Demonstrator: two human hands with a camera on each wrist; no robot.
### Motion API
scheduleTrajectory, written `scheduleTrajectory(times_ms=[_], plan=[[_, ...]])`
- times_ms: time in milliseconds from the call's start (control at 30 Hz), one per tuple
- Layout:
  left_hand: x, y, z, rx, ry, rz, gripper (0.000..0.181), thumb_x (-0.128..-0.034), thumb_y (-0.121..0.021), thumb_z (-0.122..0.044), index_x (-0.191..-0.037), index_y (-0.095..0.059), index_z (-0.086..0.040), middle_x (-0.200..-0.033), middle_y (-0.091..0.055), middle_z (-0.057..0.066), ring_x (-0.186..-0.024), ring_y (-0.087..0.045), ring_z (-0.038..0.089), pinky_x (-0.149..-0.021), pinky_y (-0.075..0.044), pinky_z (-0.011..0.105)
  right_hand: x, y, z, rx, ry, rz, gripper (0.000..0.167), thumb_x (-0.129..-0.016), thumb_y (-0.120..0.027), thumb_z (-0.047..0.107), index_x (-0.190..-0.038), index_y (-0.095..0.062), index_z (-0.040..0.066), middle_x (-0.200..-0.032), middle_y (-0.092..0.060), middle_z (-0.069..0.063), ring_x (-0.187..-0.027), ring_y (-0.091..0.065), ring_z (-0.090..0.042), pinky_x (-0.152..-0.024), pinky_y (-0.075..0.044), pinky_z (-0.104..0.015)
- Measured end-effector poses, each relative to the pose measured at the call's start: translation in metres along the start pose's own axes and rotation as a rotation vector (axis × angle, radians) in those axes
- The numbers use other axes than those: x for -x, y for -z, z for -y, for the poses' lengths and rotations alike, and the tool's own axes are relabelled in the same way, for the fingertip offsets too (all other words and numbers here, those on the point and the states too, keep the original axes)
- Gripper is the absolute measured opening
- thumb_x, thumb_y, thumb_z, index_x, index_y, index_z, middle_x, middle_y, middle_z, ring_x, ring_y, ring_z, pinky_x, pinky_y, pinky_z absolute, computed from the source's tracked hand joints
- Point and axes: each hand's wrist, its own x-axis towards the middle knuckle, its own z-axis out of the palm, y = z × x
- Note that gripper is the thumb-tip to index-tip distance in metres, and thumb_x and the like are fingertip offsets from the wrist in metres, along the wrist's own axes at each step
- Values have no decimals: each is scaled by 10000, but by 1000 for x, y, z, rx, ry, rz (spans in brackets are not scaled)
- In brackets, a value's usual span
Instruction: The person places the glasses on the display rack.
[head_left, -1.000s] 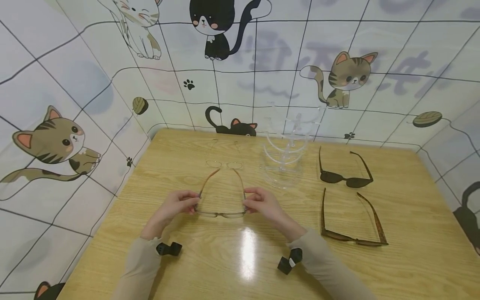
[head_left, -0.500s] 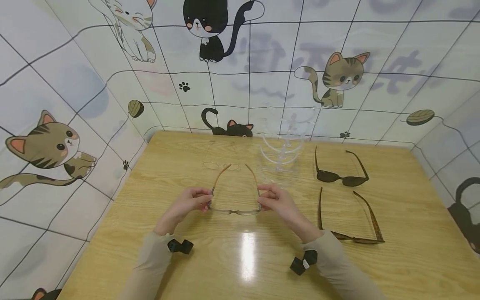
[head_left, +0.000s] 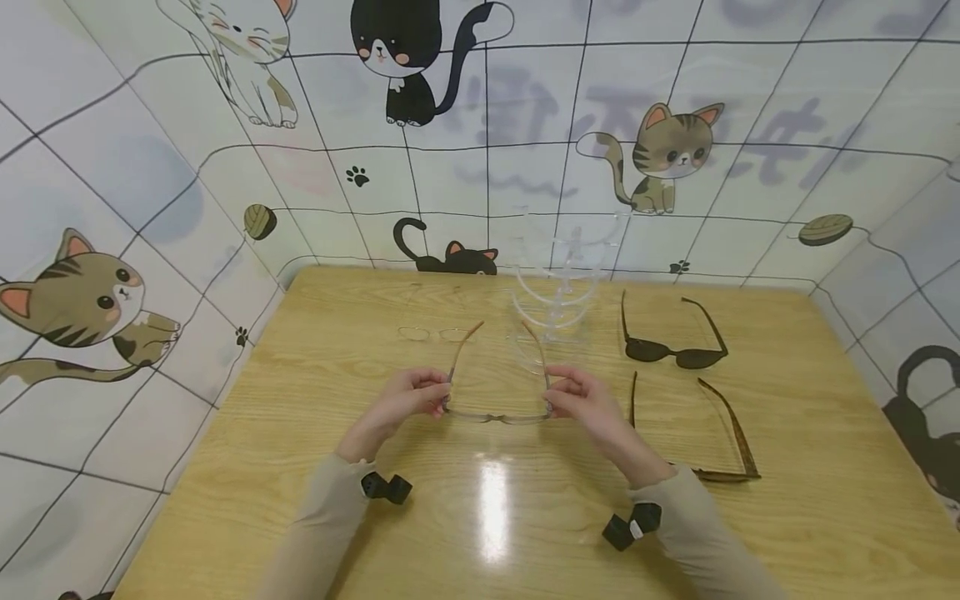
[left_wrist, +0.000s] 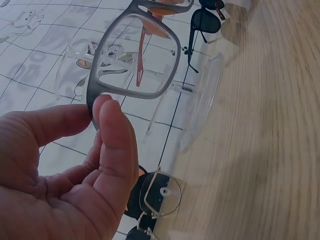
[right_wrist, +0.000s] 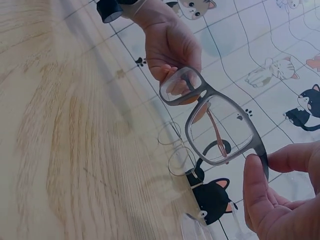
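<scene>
Fingers (left_wrist: 115, 132) of the left hand (head_left: 405, 402) and right hand (head_left: 588, 407) pinch the grey glasses (head_left: 495, 417), now shifted rightward above the surface (head_left: 435, 533), nearer the clear stand (head_left: 557, 317) but not yet set down.

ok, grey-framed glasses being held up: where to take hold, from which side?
Probably both temples, close to the front, each from its outer side, as the left grip and right grip hold them. The grey-framed glasses are unfolded, temples extended forward, so their outer sides are exposed and a pinch there should clear the lenses.
</scene>
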Motion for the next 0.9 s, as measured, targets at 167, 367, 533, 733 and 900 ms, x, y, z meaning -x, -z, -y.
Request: scheduleTrajectory(times_ms=[167,367,533,733,900], plan=[[-8,-11,-4,6,21,-9,331,-942,-539,-70,-1135,-487,193,-830,-607,137,-641,-591,109,-623,-539,252,4,9,2,-18,-9,-39,453,-917,-569,29,-1310,-397,-115,-890,-595,-1,-755,-595,-84,-737,-536,-252],[-18,-23,-9,12,31,-13,323,-939,-540,-57,-1134,-493,196,-849,-617,181,-627,-583,101,-608,-535,235,5,19,0,-34,-21,-91,453,-914,-574,23,-1313,-406,-110,-887,-600,5,-748,-597,-83,-713,-541,-237],[-25,-30,-11,12,32,-5,320,-937,-547,-64,-1130,-502,187,-866,-617,209,-630,-584,100,-635,-545,265,8,27,0,-7,-16,-114,445,-919,-563,17,-1311,-405,-120,-900,-611,-30,-742,-598,-82,-696,-540,-226],[-31,-37,-11,21,48,-2,336,-936,-554,-75,-1151,-499,177,-891,-622,209,-641,-585,98,-621,-534,229,10,33,1,26,-15,-123,441,-932,-552,37,-1314,-398,-120,-885,-604,-8,-746,-589,-70,-698,-535,-225],[-36,-42,-13,20,52,3,327,-937,-550,-70,-1146,-504,176,-910,-615,240,-636,-583,96,-609,-528,213,11,38,2,33,-31,-144,439,-931,-546,29,-1320,-398,-111,-902,-603,-31,-743,-584,-64,-712,-538,-245]])
